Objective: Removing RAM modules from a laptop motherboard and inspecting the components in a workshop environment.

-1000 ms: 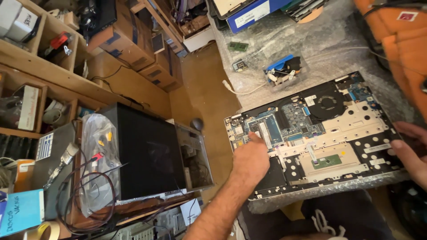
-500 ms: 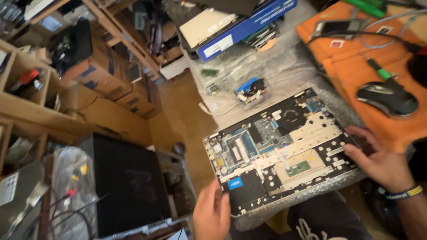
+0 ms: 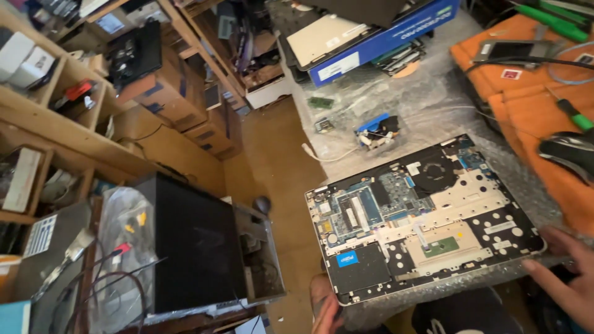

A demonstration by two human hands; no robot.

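An opened laptop base (image 3: 427, 216) lies on bubble wrap at the table's near edge, its circuit board, fan and black drive exposed. My right hand (image 3: 566, 281) grips its near right corner, fingers on the rim. My left hand (image 3: 325, 306) is at the bottom edge, just under the near left corner; only part of it shows, and whether it holds the base is unclear.
A black computer tower (image 3: 198, 247) stands on the floor at left beside wooden shelves (image 3: 68, 136). A small blue and black part (image 3: 377, 131) and a white cable lie beyond the laptop. An orange mat (image 3: 532, 93) with a mouse (image 3: 572, 151) and screwdrivers is at right.
My left hand slid off the board's top to below the near left corner. My right hand stays at the right corner. The view shifted, so the laptop sits lower and more central.
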